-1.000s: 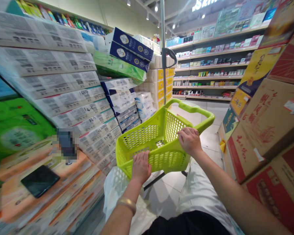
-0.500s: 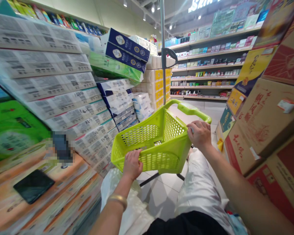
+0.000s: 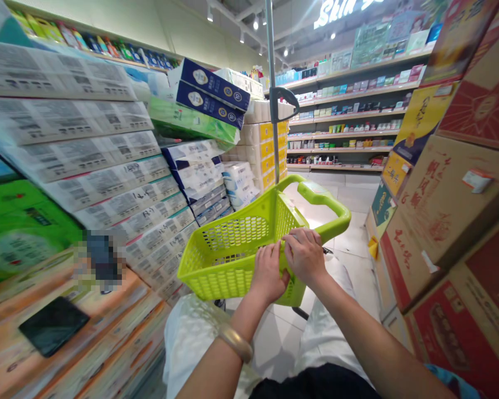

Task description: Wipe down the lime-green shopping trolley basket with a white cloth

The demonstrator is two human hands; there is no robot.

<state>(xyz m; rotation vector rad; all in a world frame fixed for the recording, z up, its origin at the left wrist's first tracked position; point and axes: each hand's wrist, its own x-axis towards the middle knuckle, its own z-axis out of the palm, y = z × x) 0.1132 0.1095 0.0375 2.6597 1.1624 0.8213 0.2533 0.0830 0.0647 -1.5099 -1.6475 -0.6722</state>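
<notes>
A lime-green plastic shopping cart (image 3: 228, 280) with perforated basket walls stands between my knees. My left hand (image 3: 270, 272) has its fingers curled over the near rim, with a gold bangle on that wrist. Right beside it, my right hand (image 3: 304, 255) is closed on the same rim, close to the corner where the handle (image 3: 336, 217) begins. Both hands almost touch each other. A grey pole (image 3: 271, 66) with a dark hook rises behind the basket's far corner. Part of the basket's inside is hidden by its near wall.
Stacked tissue packs (image 3: 108, 149) line the left side. A black tablet-like device (image 3: 54, 326) lies on orange packs, near a blurred-out object. Cardboard cartons (image 3: 449, 199) are piled on the right. Shelves of small boxed goods (image 3: 349, 116) stand behind a tiled floor (image 3: 353, 249).
My left hand has slid right along the rim, and my right hand has moved left from the handle corner, bringing them together. The cart has shifted slightly left.
</notes>
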